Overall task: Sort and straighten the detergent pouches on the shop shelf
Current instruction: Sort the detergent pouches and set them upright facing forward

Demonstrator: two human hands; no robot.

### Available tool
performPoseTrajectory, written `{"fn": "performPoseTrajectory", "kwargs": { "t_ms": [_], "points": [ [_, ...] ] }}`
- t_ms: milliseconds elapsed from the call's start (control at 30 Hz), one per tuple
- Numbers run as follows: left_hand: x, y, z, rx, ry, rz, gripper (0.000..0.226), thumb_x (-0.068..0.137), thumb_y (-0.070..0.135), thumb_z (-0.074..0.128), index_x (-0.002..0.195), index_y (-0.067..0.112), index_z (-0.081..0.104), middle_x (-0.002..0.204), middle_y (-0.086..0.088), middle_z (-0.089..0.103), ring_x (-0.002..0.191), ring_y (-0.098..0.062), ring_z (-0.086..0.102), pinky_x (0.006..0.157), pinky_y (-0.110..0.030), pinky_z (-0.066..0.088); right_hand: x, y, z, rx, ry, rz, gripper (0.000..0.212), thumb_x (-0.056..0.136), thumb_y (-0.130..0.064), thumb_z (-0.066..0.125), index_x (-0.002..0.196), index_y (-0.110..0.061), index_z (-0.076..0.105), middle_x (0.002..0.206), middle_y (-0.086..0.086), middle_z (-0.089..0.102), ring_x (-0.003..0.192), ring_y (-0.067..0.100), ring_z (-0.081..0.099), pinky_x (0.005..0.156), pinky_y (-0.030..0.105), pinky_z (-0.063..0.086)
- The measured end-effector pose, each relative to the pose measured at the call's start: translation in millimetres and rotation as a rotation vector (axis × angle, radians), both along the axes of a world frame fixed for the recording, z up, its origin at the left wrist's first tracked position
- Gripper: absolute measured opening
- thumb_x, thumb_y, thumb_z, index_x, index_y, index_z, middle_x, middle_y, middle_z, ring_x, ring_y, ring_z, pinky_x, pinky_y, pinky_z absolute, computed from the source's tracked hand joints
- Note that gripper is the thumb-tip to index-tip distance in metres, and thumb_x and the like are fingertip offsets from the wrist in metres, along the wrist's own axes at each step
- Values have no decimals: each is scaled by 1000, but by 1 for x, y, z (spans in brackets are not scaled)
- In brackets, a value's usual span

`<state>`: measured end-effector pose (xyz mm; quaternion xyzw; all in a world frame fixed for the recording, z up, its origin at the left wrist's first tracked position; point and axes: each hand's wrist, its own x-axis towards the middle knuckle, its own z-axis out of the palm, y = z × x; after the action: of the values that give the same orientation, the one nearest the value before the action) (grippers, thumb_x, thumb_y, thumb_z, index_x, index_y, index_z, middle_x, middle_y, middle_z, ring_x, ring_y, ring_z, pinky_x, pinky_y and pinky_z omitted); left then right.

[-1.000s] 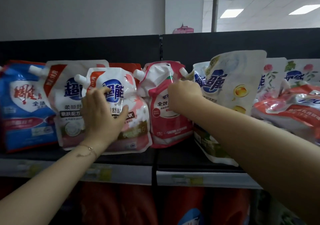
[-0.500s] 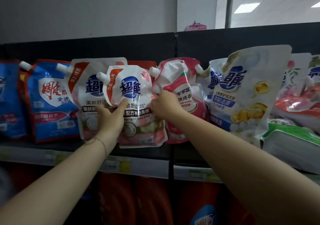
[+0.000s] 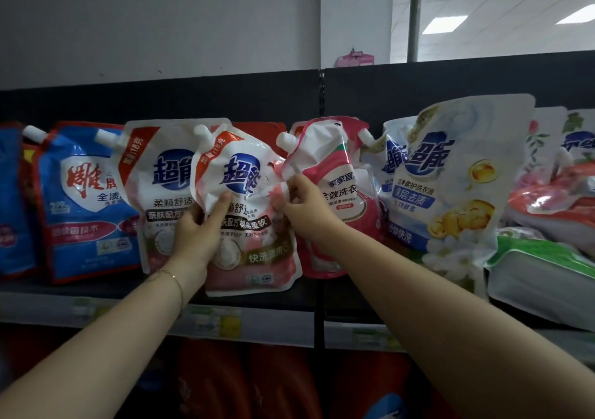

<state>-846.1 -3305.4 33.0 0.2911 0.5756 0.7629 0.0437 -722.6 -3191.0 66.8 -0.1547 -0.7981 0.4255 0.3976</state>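
Leaving the pink pouch (image 3: 347,222) at three o'clock, the right hand (image 3: 306,206) pinched the white pouch (image 3: 248,173) by its edge. The left hand (image 3: 196,231) gripped its nine-o'clock side, tilted on the shelf (image 3: 96,289), not yet straight.

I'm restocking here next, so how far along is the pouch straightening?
Looks done: the blue pouch and white pouch stand upright at left. In hand: the left hand and right hand grip the tilted front pouch by its edges. To do: the pink pouch leans, the big white pouch tilts, and the red pouches lie flat at right.
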Motion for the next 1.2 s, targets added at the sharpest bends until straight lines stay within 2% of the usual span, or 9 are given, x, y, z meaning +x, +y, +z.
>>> {"fn": "performPoseTrajectory", "kwargs": {
  "t_ms": [133, 233, 367, 467, 567, 700, 833, 933, 1200],
  "points": [
    [-2, -11, -1, 98, -5, 57, 33, 75, 50, 70, 98, 28, 64, 96, 8, 70, 91, -11, 67, 77, -29, 54, -10, -11, -3, 124, 59, 29, 20, 93, -21, 59, 96, -4, 48, 96, 20, 60, 83, 26, 59, 81, 51, 54],
    [-8, -18, -3, 174, -1, 138, 27, 74, 51, 71, 88, 30, 64, 91, 10, 70, 90, -9, 67, 69, -25, 54, -12, -14, 2, 160, 99, 78, 13, 94, -13, 58, 94, -2, 49, 94, 20, 60, 79, 24, 57, 72, 45, 55],
    [-13, -18, -5, 172, 55, 196, 52, 56, 71, 73, 93, 36, 63, 105, 9, 70, 100, -14, 66, 88, -41, 54, -11, -5, 4, 155, 148, 28, 12, 94, -21, 61, 86, -16, 52, 86, 2, 63, 75, 14, 62, 63, 29, 55],
    [-9, -12, -3, 156, 90, 219, 43, 74, 52, 73, 106, 27, 58, 97, 14, 63, 96, -9, 61, 89, -34, 51, -3, 5, 3, 155, 93, -25, 19, 91, -28, 65, 91, -11, 56, 87, 7, 67, 78, 23, 66, 70, 43, 58],
    [-4, -9, -2, 64, 254, 373, 50, 82, 42, 69, 117, 11, 51, 98, 10, 55, 93, -10, 56, 76, -21, 46, 11, 10, 11, 316, 8, -98, 26, 89, -34, 67, 93, -10, 58, 84, 3, 63, 74, 17, 60, 68, 33, 54],
    [-12, -16, 0, 20, 489, 607, 68, 76, 36, 78, 122, 5, 39, 124, -13, 44, 107, -22, 47, 84, -30, 43, 37, 18, 26, 478, 12, -281, 17, 88, -30, 66, 92, -16, 57, 76, -8, 58, 68, 8, 56, 60, 26, 50],
    [-2, -21, 5, -28, 752, 754, 48, 78, 16, 74, 113, 1, 44, 113, -18, 46, 95, -20, 42, 77, -32, 42, 53, 32, 28, 512, -92, -377, 12, 87, -28, 64, 83, -19, 58, 77, -7, 58, 75, 14, 59, 69, 32, 52],
    [16, -20, 5, -109, 951, 728, 24, 83, 7, 63, 103, 5, 50, 100, -9, 46, 89, -15, 41, 70, -30, 41, 57, 35, 18, 562, -181, -442, 12, 84, -29, 63, 81, -17, 59, 81, -3, 56, 90, 21, 56, 81, 39, 52],
    [63, 2, -7, -336, 1307, 297, 13, 84, 6, 58, 96, 11, 55, 91, 4, 50, 74, -16, 52, 60, -30, 47, 75, 19, 5, 593, -302, -452, 17, 88, -26, 54, 98, -13, 50, 87, 2, 56, 76, 21, 55, 60, 31, 47]
  ]
}}
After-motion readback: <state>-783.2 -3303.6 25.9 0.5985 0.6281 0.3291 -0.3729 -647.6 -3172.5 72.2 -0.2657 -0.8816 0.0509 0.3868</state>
